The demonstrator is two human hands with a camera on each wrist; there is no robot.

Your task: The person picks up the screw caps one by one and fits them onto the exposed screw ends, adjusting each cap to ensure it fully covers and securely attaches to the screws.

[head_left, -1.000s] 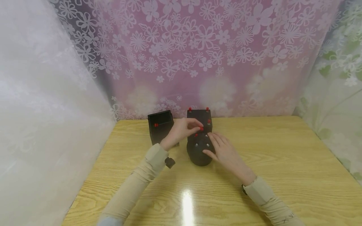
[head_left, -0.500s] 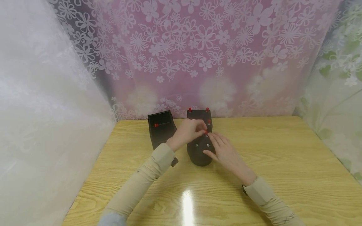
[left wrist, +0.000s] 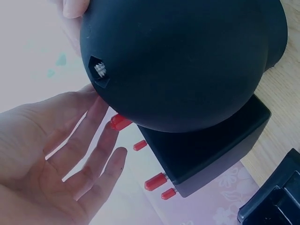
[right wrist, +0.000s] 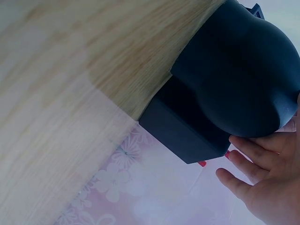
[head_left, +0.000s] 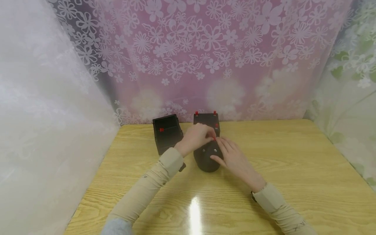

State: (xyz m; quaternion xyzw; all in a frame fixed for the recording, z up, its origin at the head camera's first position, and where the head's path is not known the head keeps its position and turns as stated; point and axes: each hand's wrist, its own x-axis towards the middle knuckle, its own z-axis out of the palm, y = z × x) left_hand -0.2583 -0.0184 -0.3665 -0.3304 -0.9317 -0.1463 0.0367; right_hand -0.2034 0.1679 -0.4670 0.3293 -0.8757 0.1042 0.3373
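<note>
A black device with a rounded front body (head_left: 207,164) and a boxy rear part (head_left: 205,118) stands on the table. Metal studs (head_left: 215,150) show on top of the rounded body. Red caps (head_left: 214,113) sit on studs of the boxy part. My left hand (head_left: 195,137) pinches a small red cap (head_left: 214,138) over the rounded body's rear right stud area; its fingers hide part of the device. In the left wrist view, the left fingers lie beside a red cap (left wrist: 121,123). My right hand (head_left: 235,160) rests its extended fingers against the device's right side.
Left of the device stands an open black bin (head_left: 168,140) with red pieces (head_left: 161,130) in it. Wood-grain tabletop (head_left: 279,163) extends to the right and front. A pink floral curtain (head_left: 182,58) hangs behind the table's back edge.
My left hand has shifted slightly right and toward me, carrying the red cap to the rear right stud area beside my right fingertips. The right hand stays in place.
</note>
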